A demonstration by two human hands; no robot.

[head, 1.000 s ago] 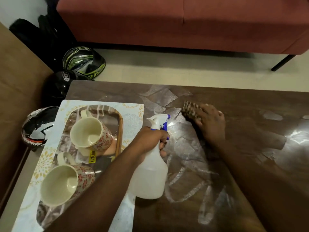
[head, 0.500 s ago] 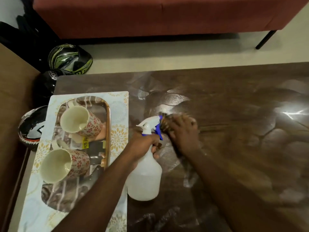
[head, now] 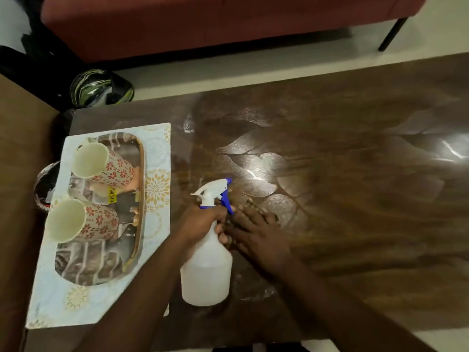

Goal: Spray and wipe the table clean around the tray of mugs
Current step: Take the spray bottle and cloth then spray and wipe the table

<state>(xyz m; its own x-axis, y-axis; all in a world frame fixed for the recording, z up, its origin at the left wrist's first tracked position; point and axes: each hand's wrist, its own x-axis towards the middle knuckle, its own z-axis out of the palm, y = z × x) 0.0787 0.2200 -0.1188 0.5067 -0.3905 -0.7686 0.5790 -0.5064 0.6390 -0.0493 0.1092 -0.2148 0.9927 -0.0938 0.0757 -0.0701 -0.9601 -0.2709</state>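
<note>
My left hand (head: 203, 222) grips the neck of a white spray bottle (head: 206, 270) with a blue trigger, standing upright on the dark wooden table (head: 355, 199). Pressed flat on the table just right of the bottle, my right hand (head: 258, 237) covers a brownish cloth (head: 250, 201) whose edge peeks out past the fingertips. At the table's left end a tray (head: 140, 174) on a pale patterned mat (head: 157, 148) carries two cream mugs with red flowers, one farther (head: 101, 163) and one nearer (head: 81, 222).
A red sofa (head: 203, 24) runs along the far side with a black leg (head: 390, 34). Helmets lie on the floor beyond the table's left corner, one green and black (head: 99, 90). A brown surface (head: 17, 174) borders the left.
My right hand with the cloth has swept from the table's middle back toward me, ending right beside the bottle. The wet streaks there are wiped away. The left hand keeps holding the bottle.
</note>
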